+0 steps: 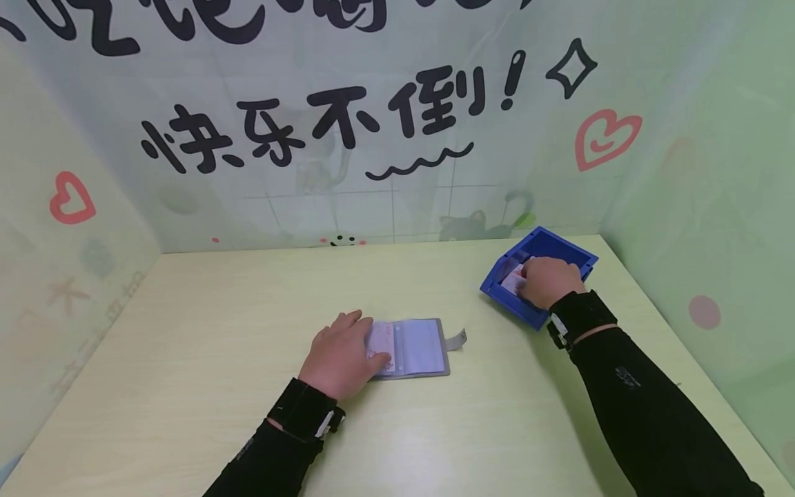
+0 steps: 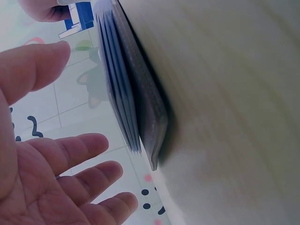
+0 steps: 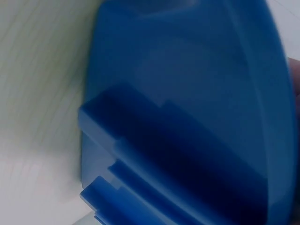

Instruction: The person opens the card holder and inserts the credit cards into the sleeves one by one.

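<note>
A grey card holder (image 1: 417,347) lies open on the table, showing clear sleeves and a small strap tab (image 1: 456,339) on its right side. My left hand (image 1: 373,342) rests on its left page with relaxed fingers. In the left wrist view the sleeves of the holder (image 2: 136,93) are seen edge-on beside my open left hand (image 2: 70,154). My right hand (image 1: 528,276) reaches into a tilted blue bin (image 1: 559,247) at the right rear. Its curled fingers hold a white and pink card (image 1: 513,281). The right wrist view is filled by the blue bin (image 3: 197,93).
The pale wooden table (image 1: 217,324) is enclosed by a printed backdrop wall (image 1: 397,172) at the rear and by panels at the left and right. The blue bin stands close to the right rear corner.
</note>
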The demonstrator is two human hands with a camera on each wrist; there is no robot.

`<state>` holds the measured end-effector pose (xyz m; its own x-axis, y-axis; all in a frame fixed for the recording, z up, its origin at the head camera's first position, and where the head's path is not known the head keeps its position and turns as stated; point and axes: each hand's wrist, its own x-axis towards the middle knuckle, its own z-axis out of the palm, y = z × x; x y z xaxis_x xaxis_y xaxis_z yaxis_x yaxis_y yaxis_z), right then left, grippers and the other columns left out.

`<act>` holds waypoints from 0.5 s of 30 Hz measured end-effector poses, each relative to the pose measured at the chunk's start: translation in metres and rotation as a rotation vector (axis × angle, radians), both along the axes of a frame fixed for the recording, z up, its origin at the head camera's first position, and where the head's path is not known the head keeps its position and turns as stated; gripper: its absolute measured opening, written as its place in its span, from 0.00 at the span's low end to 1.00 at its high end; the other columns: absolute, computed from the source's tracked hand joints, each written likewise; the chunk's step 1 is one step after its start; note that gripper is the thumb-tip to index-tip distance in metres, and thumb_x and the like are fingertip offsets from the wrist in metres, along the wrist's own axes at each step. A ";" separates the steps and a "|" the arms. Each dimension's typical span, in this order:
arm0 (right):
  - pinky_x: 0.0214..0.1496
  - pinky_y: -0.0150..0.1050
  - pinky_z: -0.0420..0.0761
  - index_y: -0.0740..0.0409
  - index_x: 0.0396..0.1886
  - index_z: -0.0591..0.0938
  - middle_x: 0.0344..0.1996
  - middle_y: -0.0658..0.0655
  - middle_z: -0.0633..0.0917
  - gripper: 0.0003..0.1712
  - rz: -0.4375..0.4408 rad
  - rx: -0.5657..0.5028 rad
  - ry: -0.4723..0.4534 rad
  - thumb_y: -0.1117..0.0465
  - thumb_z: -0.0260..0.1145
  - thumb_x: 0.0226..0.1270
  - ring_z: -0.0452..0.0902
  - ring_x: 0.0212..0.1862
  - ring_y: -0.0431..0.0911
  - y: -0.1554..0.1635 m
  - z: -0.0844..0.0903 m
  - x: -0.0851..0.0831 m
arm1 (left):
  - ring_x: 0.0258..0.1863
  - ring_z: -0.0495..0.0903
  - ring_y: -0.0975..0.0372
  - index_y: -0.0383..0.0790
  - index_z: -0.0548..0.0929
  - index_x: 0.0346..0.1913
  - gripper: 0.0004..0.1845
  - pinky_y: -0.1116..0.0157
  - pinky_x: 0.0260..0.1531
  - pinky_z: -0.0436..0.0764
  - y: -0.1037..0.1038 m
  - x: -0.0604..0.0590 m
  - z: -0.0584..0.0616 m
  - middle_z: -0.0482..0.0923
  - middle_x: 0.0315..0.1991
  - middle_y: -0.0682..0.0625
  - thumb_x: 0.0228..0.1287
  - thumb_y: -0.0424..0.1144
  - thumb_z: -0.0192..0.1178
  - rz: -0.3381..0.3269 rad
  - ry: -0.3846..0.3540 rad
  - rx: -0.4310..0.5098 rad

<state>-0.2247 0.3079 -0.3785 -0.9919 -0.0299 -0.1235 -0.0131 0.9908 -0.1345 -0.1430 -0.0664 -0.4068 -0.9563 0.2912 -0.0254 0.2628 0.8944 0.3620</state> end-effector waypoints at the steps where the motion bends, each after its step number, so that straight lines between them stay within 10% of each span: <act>1: 0.59 0.71 0.74 0.64 0.46 0.88 0.39 0.63 0.90 0.16 0.002 0.007 -0.004 0.56 0.64 0.73 0.85 0.46 0.63 0.000 0.000 -0.001 | 0.79 0.64 0.39 0.34 0.76 0.71 0.38 0.39 0.75 0.66 0.000 0.000 0.000 0.69 0.76 0.37 0.68 0.56 0.68 0.000 0.002 0.001; 15: 0.56 0.66 0.76 0.62 0.32 0.85 0.32 0.62 0.88 0.14 -0.004 0.070 -0.053 0.59 0.60 0.74 0.83 0.40 0.60 -0.004 -0.003 -0.004 | 0.78 0.65 0.38 0.34 0.77 0.71 0.37 0.37 0.74 0.66 0.000 0.001 0.002 0.70 0.75 0.36 0.67 0.55 0.69 -0.003 0.005 -0.002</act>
